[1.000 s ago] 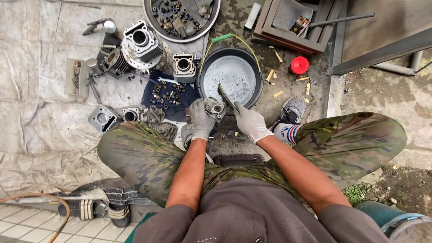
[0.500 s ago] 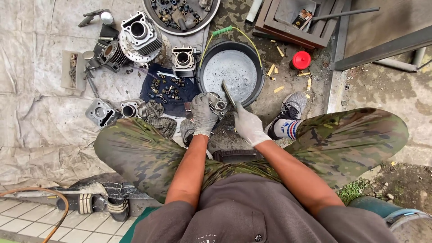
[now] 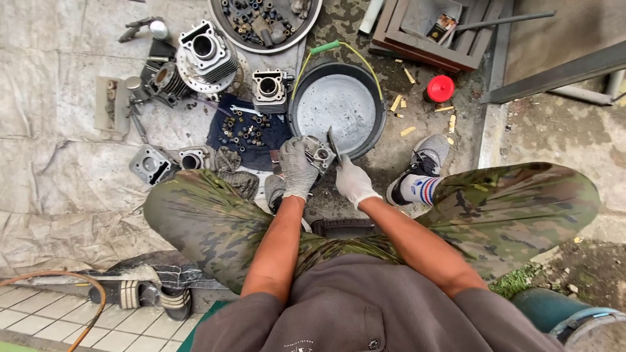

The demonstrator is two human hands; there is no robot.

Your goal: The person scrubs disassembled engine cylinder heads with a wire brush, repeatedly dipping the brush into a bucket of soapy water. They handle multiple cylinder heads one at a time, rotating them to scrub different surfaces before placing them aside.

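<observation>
A small grey metal engine part (image 3: 319,153) is gripped in the gloved left hand (image 3: 297,168), the fingers closed around its side, while a thin flat blade (image 3: 333,145) is held in the gloved right hand (image 3: 353,182), clenched about its lower end. The blade's tip is set against the right face of the part, just above the right hand; whether it enters a gap cannot be told. Both hands are held close together between the knees of camouflage trousers (image 3: 208,221), above the concrete floor (image 3: 554,130).

Directly beyond the hands a round black basin (image 3: 339,104) is seen, its rim just past the part, with a green-handled yellow wire (image 3: 339,47) arched over its far edge. Up and to the left of the left hand a dark blue cloth (image 3: 222,130) strewn with nuts and bolts is laid out, with a finned cylinder (image 3: 268,90) at its far corner. Farther left, larger engine castings (image 3: 205,55) are spread on a pale tarpaulin (image 3: 59,176). A round tray of small parts (image 3: 231,19) is placed well beyond the basin. To the right of the right hand a grey sneaker with a striped sock (image 3: 420,173) is planted, and a red cap (image 3: 440,88) lies farther off.
</observation>
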